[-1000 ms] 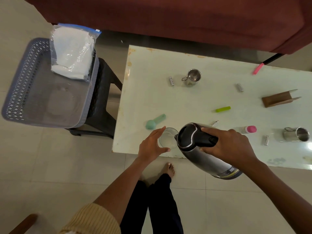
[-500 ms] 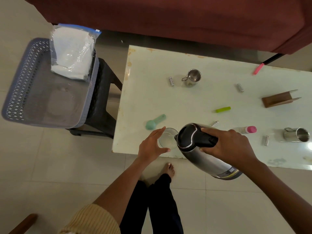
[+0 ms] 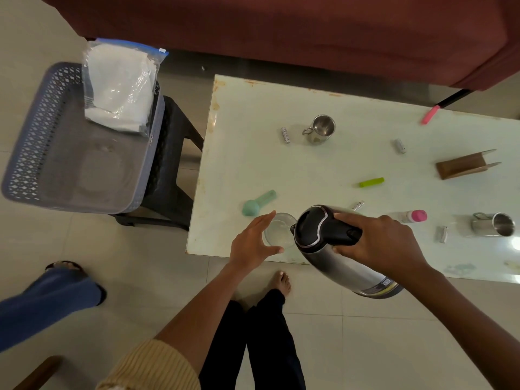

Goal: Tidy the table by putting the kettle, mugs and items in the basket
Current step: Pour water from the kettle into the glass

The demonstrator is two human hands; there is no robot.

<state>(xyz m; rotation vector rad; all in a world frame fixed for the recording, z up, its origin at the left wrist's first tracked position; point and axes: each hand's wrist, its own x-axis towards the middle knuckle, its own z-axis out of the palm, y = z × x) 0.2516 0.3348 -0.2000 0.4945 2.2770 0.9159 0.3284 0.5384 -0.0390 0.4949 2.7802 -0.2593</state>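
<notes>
Kettle, steel-bodied with a black lid and handle, held tilted over the near edge of the white table, its spout at the rim of a clear glass. The right hand has its fingers wrapped round the black handle. The left hand curves round the glass, thumb on the near side and fingers on the far side; the glass stands on the table near its front edge. Just beyond the glass lies a pale green scoop. One steel mug stands upright toward the far side of the table, and a second mug lies on its side at the right. Also on the table: a green marker, a pink marker, a pink-capped bottle on its side, a wooden holder and several small batteries. The grey basket rests on a dark stool left of the table and holds a plastic bag of white material in its far corner.
</notes>
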